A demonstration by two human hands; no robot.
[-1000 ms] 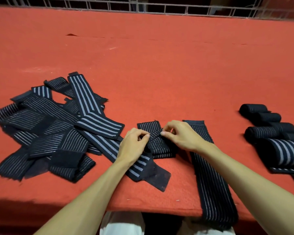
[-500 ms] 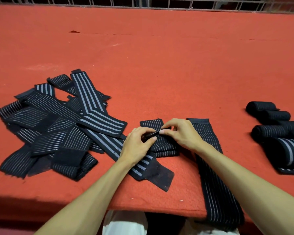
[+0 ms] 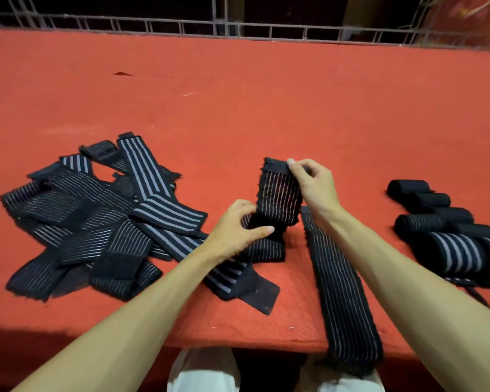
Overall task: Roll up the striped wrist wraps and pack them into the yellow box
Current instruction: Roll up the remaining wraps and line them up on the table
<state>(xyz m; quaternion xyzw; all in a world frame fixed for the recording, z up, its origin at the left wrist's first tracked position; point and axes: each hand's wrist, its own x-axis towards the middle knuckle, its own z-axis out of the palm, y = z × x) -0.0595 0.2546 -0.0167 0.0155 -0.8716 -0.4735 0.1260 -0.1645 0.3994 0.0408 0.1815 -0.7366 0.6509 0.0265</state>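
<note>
Striped wrist wrap (image 3: 279, 193) pinched upright between both hands (image 3: 314, 185) above the table (image 3: 238, 108).

Table (image 3: 266, 114) was covered in red-orange felt. Held wrap (image 3: 279, 196) was black with thin pale stripes running lengthwise and a plain black band at its top edge. Loose wraps (image 3: 77, 222) at the left were black, most with fine white pinstripes; two (image 3: 167, 213) bore broader grey-white stripes. Long wrap (image 3: 343, 292) hanging over the near edge was black with thin pale stripes. Rolled wraps (image 3: 436, 219) at the right were black, one (image 3: 458, 254) showing wide grey-white stripes. Rail (image 3: 238, 26) behind was grey metal.
</note>
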